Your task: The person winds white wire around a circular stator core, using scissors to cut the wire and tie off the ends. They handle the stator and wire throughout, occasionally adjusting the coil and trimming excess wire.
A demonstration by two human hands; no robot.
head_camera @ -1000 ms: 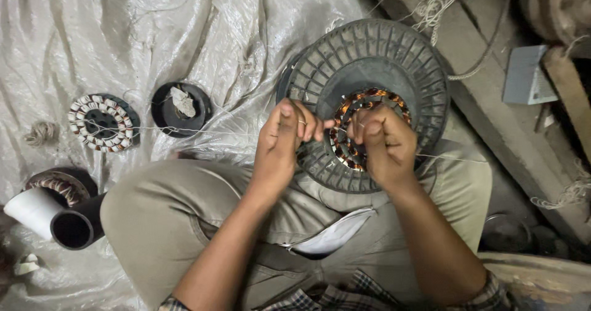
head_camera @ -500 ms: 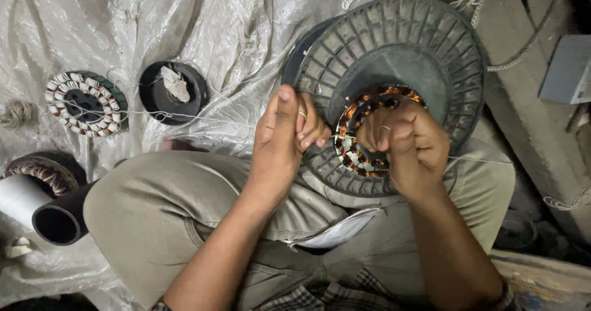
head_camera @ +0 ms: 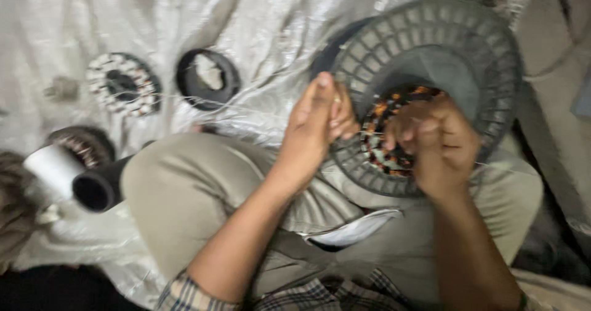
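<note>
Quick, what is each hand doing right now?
Left hand: fingers pinched together beside the copper-wound ring; what it holds cannot be told.
Right hand: curled shut on the ring.

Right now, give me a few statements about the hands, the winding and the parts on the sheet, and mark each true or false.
1. Both hands are at the copper winding in the person's lap. True: the left hand and right hand meet there.
2. The winding sits against a big dark ribbed spool. True.
3. The black ring lies on the person's knee. False: it lies on the pale sheet, beyond the knee.
4. The right hand holds the black tube. False: the tube lies by the left knee, away from both hands.
5. A second round wound part lies on the sheet left of the black ring. True.
</note>
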